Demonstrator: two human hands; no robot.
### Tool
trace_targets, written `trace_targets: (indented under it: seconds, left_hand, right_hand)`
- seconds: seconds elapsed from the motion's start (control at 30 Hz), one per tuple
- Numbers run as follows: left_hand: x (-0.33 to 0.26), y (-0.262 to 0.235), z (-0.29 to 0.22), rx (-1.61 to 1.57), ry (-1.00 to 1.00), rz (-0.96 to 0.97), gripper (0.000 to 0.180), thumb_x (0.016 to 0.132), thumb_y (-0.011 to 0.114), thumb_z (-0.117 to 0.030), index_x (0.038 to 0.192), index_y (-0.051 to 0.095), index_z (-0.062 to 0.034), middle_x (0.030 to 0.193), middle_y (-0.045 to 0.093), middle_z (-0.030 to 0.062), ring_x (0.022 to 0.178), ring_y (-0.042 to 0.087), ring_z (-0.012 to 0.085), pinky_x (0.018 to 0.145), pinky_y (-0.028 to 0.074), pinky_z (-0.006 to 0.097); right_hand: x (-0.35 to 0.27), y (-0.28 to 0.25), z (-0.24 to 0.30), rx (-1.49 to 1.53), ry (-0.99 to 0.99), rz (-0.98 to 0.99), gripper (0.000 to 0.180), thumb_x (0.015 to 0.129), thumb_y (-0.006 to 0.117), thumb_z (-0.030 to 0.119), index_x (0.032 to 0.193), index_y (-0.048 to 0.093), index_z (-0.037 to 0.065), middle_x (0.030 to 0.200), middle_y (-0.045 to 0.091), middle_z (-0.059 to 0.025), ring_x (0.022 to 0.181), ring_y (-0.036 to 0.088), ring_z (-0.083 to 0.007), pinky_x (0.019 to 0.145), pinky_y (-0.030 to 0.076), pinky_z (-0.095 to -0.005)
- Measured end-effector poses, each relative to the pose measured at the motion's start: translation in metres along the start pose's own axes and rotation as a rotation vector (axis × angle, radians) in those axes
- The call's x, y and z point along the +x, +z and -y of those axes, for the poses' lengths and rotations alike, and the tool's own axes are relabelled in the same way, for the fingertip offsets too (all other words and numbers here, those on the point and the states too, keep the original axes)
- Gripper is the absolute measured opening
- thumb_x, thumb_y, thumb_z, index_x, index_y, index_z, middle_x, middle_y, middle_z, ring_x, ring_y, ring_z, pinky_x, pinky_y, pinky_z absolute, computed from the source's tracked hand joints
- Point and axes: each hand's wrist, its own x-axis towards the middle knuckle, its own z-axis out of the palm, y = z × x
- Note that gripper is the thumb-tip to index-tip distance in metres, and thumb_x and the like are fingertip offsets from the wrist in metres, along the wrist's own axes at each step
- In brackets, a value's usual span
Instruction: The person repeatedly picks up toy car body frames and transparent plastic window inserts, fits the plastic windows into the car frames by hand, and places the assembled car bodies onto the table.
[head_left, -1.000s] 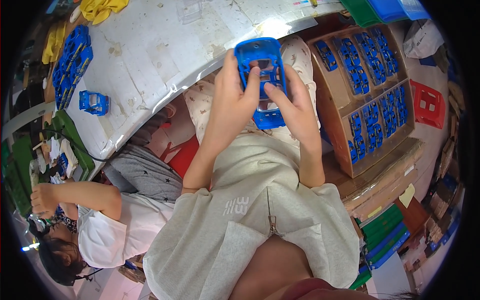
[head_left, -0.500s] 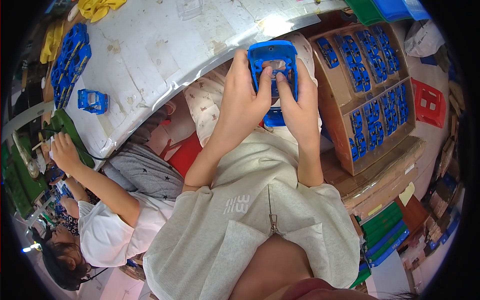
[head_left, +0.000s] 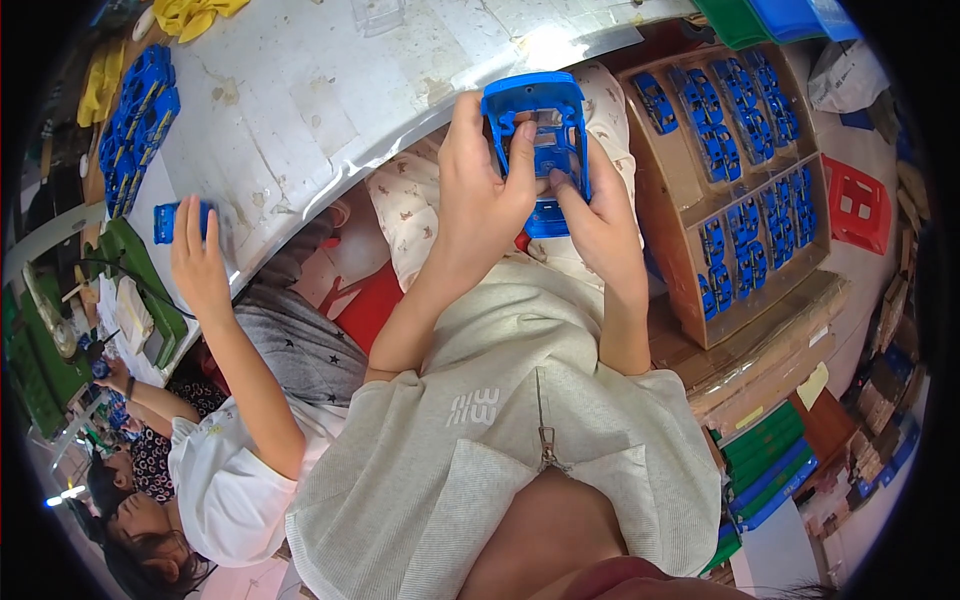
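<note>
A blue toy car body shell (head_left: 533, 92) is held up over my lap, just off the table's near edge, its hollow inside facing me. A transparent window piece (head_left: 548, 118) sits within it. My left hand (head_left: 478, 185) grips the shell's left side, its thumb reaching inside against the window piece. Around the right side is my right hand (head_left: 606, 222), with the thumb pressed at the lower part of the inside. The fingers behind the shell are hidden.
On the left, a co-worker's hand (head_left: 197, 262) reaches onto another blue car body (head_left: 164, 224) on the white table (head_left: 300, 120). Stacked blue shells (head_left: 143, 125) stand beyond. A cardboard box (head_left: 660, 170) of blue cars lies at my right, near a red stool (head_left: 858, 208).
The shell has risen slightly, shifted left and tilted in my hands. My left thumb has moved up inside it. The co-worker's hand has moved from the green tray to the car body on the table.
</note>
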Motion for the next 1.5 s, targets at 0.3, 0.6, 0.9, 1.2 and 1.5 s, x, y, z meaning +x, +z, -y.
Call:
trace_targets:
  seconds: [0.3, 0.6, 0.9, 1.2, 1.5]
  left_hand:
    - [-0.009, 0.004, -0.011, 0.104, 0.028, 0.056, 0.067, 0.067, 0.074, -0.017, 0.116, 0.031, 0.0014, 0.103, 0.048, 0.0116, 0.092, 0.048, 0.0181, 0.081, 0.04, 0.03]
    - [0.031, -0.145, -0.003, 0.707, -0.123, -0.384, 0.062, 0.072, 0.069, -0.029, 0.116, 0.038, 0.0015, 0.09, 0.049, 0.009, 0.073, 0.048, 0.0143, 0.066, 0.043, 0.028]
    - [0.081, -0.245, 0.037, 1.604, -0.385, -0.657, 0.059, 0.072, 0.061, -0.042, 0.102, 0.052, 0.0089, 0.099, 0.053, 0.0279, 0.097, 0.051, 0.0355, 0.084, 0.04, 0.039]
    - [0.105, -0.11, 0.009, 0.826, 0.648, 0.017, 0.027, 0.075, 0.061, -0.01, 0.101, 0.056, -0.0033, 0.104, 0.057, 0.0134, 0.096, 0.052, 0.0302, 0.084, 0.04, 0.035]
    - [0.095, -0.103, 0.012, 0.992, 0.547, 0.001, 0.014, 0.073, 0.058, -0.007, 0.086, 0.058, -0.0029, 0.082, 0.059, 0.0107, 0.078, 0.055, 0.0288, 0.074, 0.041, 0.036]
  right_hand:
    - [0.001, 0.011, -0.012, -0.158, -0.11, -0.071, 0.025, 0.078, 0.049, 0.002, 0.101, 0.042, -0.003, 0.082, 0.054, -0.0162, 0.076, 0.054, -0.0224, 0.068, 0.043, -0.0317]
    - [0.043, -0.099, -0.087, -0.42, -0.097, -0.232, 0.027, 0.087, 0.049, 0.018, 0.106, 0.052, -0.002, 0.093, 0.058, -0.0087, 0.088, 0.055, -0.0149, 0.079, 0.042, -0.0255]
    - [0.124, -0.275, -0.276, -0.959, 0.01, -0.586, 0.056, 0.063, 0.07, 0.022, 0.108, 0.047, -0.003, 0.102, 0.054, -0.0245, 0.096, 0.052, -0.0375, 0.084, 0.042, -0.0401]
    - [0.132, -0.258, -0.28, -1.208, 0.345, -0.587, 0.06, 0.059, 0.076, 0.025, 0.105, 0.046, 0.0, 0.106, 0.052, -0.0221, 0.1, 0.05, -0.0364, 0.086, 0.042, -0.0399]
    - [0.099, -0.273, -0.269, -0.992, 0.313, -0.563, 0.054, 0.061, 0.077, 0.027, 0.097, 0.049, -0.003, 0.091, 0.058, -0.0198, 0.087, 0.057, -0.0337, 0.077, 0.045, -0.0374]
